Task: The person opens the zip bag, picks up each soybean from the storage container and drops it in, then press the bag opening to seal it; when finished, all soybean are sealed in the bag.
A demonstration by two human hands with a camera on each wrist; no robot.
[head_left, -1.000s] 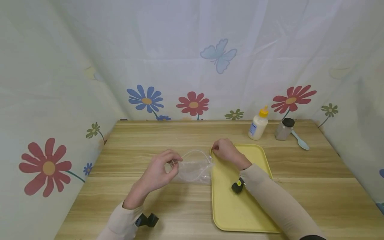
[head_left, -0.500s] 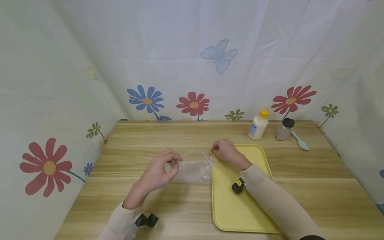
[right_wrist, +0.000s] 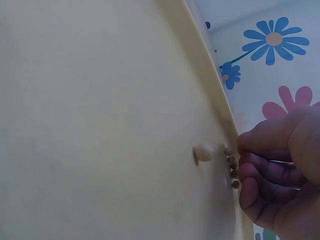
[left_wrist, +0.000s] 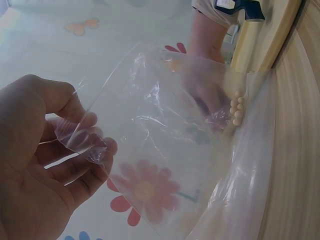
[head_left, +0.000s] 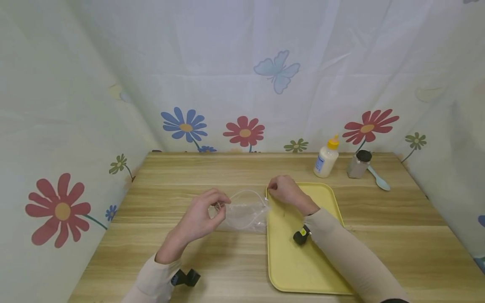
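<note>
A yellow tray (head_left: 295, 273) lies on a wooden table (head_left: 189, 172) before a flowered curtain (head_left: 227, 50). Beyond its far edge stand a white bottle (head_left: 326, 161) with a yellow top and a black-lidded jar (head_left: 357, 166), a pale blue spoon (head_left: 380, 181) just beside the jar. The right forearm crosses the tray, hiding part of it. A clear plastic bag (head_left: 246, 216) sits left of the tray, between the hands. The left hand (head_left: 202, 212) pinches its edge, fingers loosely bent. The right hand (head_left: 286, 189), fingers curled together, appears to pinch crumpled plastic at the tray's far-left corner, near small beige beads (left_wrist: 237, 114).
</note>
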